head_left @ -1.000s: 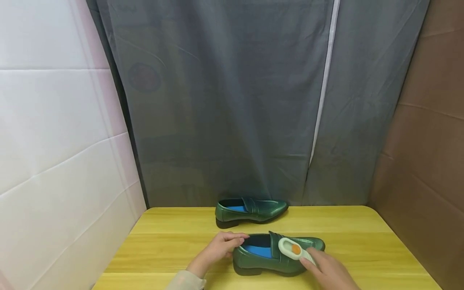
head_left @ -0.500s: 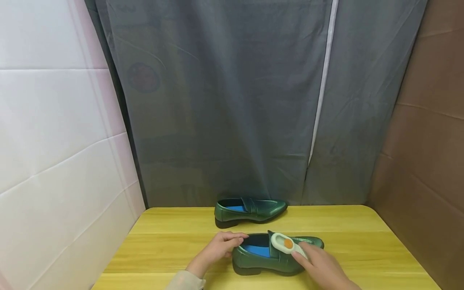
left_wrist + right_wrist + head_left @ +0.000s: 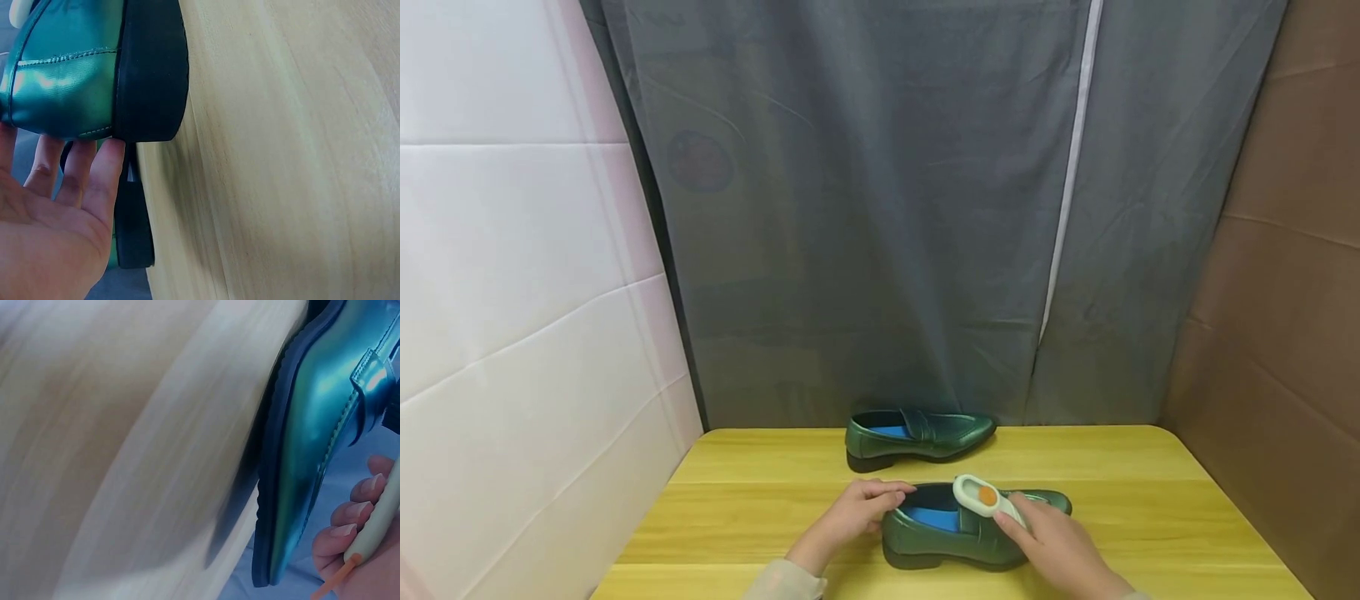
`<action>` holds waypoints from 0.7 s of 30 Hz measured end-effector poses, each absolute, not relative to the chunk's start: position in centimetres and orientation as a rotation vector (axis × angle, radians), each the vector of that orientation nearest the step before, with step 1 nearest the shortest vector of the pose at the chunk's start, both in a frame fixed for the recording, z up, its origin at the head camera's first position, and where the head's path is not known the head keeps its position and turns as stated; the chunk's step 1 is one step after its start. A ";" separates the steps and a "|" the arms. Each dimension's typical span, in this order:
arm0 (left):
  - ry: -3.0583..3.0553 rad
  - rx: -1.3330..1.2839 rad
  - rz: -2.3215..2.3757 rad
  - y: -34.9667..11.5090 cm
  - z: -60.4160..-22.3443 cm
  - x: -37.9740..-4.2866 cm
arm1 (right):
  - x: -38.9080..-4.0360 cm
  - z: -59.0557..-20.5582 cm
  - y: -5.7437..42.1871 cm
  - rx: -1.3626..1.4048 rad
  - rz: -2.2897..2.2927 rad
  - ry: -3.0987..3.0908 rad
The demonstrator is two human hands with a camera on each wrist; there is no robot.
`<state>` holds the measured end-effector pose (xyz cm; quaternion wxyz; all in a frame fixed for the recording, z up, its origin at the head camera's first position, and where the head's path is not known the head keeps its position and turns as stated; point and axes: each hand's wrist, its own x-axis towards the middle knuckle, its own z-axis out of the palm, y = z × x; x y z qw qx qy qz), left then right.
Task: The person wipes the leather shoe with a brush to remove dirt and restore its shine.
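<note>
In the head view a green loafer [image 3: 925, 546] with a blue insole stands on the table, toe to the right. My left hand [image 3: 856, 510] touches its heel end; in the left wrist view the fingers [image 3: 103, 178] lie fairly straight against the back of the heel. My right hand [image 3: 1056, 542] grips a pale green shoe brush [image 3: 966, 490] with an orange button over the loafer's strap and opening. Dark bristles [image 3: 392, 412] show near the strap in the right wrist view, where an orange loop [image 3: 337, 578] hangs from the handle. Bristle contact is hard to tell.
A second green loafer [image 3: 955, 437] stands at the table's back edge, toe also to the right. The wooden table [image 3: 700, 517] ends at a grey curtain [image 3: 865, 250]. A white panel [image 3: 535, 292] rises on the left and a brown one [image 3: 1270, 333] on the right.
My right hand has shifted the shoe brush left along the near loafer, from its upper front to the strap and opening. The left hand and both loafers have stayed in place.
</note>
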<state>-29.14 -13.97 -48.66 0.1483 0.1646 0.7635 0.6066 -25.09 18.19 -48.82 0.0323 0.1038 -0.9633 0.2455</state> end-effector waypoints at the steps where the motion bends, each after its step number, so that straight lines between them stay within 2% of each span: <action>1: 2.196 0.475 1.746 -13.9 -48.7 -29.2 | -25.0 -48.9 18.3 0.312 0.761 -2.959; 21: 2.219 0.478 1.729 -13.8 -48.7 -29.3 | -24.7 -50.0 21.2 0.189 0.830 -3.000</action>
